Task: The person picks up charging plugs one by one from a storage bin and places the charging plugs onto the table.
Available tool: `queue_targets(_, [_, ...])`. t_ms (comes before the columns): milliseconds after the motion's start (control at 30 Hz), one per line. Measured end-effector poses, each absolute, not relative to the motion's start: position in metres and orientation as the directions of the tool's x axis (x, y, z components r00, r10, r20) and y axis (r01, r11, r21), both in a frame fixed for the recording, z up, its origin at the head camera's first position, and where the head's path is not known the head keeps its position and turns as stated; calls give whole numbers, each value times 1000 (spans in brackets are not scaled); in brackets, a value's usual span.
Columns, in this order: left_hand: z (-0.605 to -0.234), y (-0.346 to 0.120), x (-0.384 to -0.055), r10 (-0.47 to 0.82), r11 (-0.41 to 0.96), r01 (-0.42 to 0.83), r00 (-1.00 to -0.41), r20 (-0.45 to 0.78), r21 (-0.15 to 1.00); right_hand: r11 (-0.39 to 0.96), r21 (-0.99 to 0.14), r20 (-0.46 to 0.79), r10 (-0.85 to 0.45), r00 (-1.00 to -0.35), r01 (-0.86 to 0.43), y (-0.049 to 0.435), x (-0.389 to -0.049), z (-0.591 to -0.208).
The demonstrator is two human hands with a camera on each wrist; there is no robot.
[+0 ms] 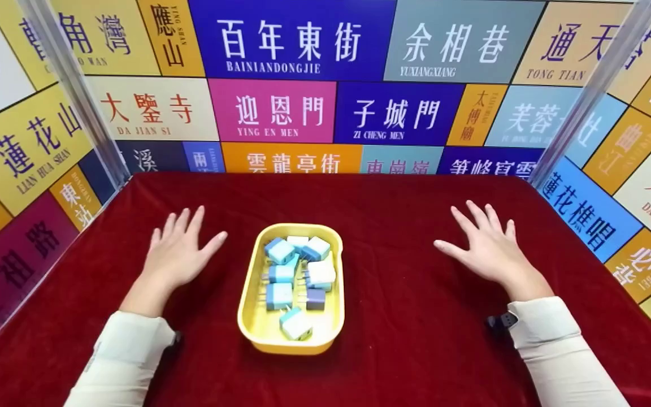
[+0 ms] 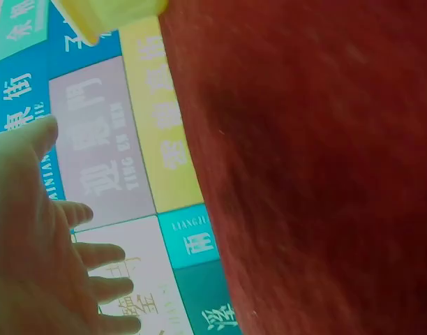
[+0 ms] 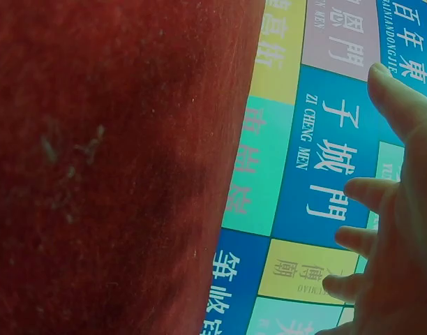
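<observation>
In the head view a yellow tray [image 1: 249,316] stands on the red cloth, just left of the middle. Several small plug adapters with metal prongs lie loosely inside it, among them a white and teal plug [image 1: 296,324] near the front and a purple plug [image 1: 315,299]. My left hand [image 1: 176,254], palm down with spread fingers, is to the left of the tray and apart from it. On the far side, my right hand [image 1: 490,249] spreads its fingers the same way, farther from the tray. Neither hand holds anything. The left wrist view catches a corner of the yellow tray [image 2: 116,15].
A dark red cloth [image 1: 404,226] covers the table. Behind it rise panels with coloured street-name signs [image 1: 280,110]. Clear upright posts stand at the back left [image 1: 85,102] and back right [image 1: 585,102] corners.
</observation>
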State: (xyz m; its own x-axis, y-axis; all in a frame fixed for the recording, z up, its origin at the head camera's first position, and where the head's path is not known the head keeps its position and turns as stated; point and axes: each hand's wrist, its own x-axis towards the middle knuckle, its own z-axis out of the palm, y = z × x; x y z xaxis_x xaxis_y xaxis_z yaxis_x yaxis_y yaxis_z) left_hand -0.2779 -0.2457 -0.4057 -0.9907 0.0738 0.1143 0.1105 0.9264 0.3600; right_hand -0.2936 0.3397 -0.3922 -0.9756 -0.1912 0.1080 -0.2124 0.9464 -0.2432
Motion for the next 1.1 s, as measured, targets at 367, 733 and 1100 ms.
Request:
queue_targets(367, [-382,-206,-261,144,814,126,-989,13,567,946,-243,109,-194,-975,-216,340,-294,-394])
queue_targets(733, [-387,-175,-258,191,668,90,-980,-53,739,945,-237,111,-204,-973,-225,339,-293,-393])
queue_targets(1100, [-403,-155,-254,150,609,5,-983,-109,793,945,-234,109,-209,-972,-229,338,-294,-392])
